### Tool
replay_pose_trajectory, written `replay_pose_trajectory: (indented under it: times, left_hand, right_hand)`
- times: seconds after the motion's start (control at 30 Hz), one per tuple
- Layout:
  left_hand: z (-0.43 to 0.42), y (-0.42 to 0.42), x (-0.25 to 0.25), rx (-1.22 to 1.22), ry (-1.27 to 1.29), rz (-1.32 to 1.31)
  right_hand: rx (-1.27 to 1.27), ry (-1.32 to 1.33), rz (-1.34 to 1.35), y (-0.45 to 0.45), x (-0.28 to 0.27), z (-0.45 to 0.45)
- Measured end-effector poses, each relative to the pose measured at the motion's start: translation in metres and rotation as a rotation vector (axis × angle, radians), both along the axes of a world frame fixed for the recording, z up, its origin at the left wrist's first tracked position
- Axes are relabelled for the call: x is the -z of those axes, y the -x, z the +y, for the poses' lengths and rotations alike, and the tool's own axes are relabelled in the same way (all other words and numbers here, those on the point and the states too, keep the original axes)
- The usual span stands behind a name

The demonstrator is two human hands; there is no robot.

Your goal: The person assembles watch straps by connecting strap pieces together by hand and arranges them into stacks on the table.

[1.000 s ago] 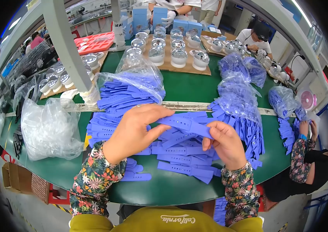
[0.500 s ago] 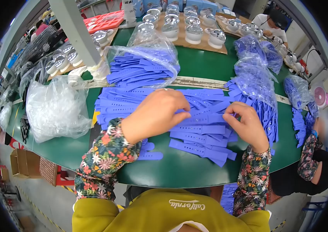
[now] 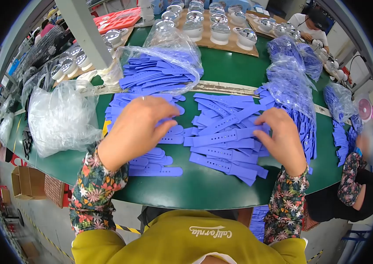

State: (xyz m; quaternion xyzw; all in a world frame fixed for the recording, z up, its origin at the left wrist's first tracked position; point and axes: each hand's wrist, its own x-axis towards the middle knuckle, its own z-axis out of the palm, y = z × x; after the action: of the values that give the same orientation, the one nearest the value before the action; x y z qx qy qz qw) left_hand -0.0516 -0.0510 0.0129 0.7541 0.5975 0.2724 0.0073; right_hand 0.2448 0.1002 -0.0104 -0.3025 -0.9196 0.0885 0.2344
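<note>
My left hand (image 3: 140, 130), fingers and thumb apart, hovers over the left pile of blue watch straps (image 3: 169, 137), with nothing visible in its grip. On the right pile, a blue watch strap (image 3: 223, 138) lies crosswise on top of several others. My right hand (image 3: 281, 138) is at that strap's right end, its thumb and forefinger slightly apart around it; I see no firm pinch. Rows of small holes show along many straps. The left hand and wrist hide part of the left pile.
Behind the piles lies an open clear bag of straps (image 3: 160, 70); more bagged straps (image 3: 289, 88) stand at right. A bulging plastic bag (image 3: 61, 121) sits left. Mirrored domes on white bases (image 3: 220, 34) line the back. A metal post (image 3: 85, 33) rises at left; a co-worker (image 3: 311, 26) sits far right.
My left hand has moved left, away from the right pile, and its thumb and fingers have parted. My right hand has barely moved, its fingertips now farther apart. The top strap stays on the pile.
</note>
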Motion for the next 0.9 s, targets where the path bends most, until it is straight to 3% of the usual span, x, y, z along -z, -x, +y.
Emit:
replay_pose_trajectory:
  times: [0.07,0.23,0.47,0.57,0.6,0.67,0.73,0.8,0.9]
  left_hand:
    - [-0.006,-0.002,0.014,0.029,0.008,-0.005]
    - [0.002,-0.026,0.033,0.118,0.11,-0.072]
    - [0.023,-0.054,0.025,0.182,0.01,-0.078]
    - [0.032,-0.052,0.008,0.205,0.028,-0.116]
    - [0.036,-0.05,0.004,0.201,0.02,-0.16]
    - [0.045,-0.052,-0.003,0.168,-0.13,-0.146]
    - [0.046,-0.061,-0.019,-0.167,-0.511,-0.096]
    - [0.051,-0.058,-0.012,-0.169,-0.565,-0.086]
    - [0.051,-0.067,-0.001,-0.058,-0.554,-0.455]
  right_hand:
    - [-0.109,-0.03,-0.046,0.002,-0.003,-0.004]
    - [-0.106,-0.031,-0.101,0.002,0.003,-0.003]
    - [-0.166,0.096,-0.027,-0.004,-0.009,0.001]
    - [-0.162,0.953,0.389,-0.007,-0.011,0.002]
    - [-0.154,0.924,0.398,-0.007,-0.01,0.003]
    - [-0.214,1.164,0.639,-0.004,-0.004,0.006]
    - [-0.364,1.441,0.827,0.002,0.011,0.01]
    - [-0.444,1.635,0.962,0.012,0.018,0.008]
    - [-0.312,1.627,0.99,0.024,0.012,-0.007]
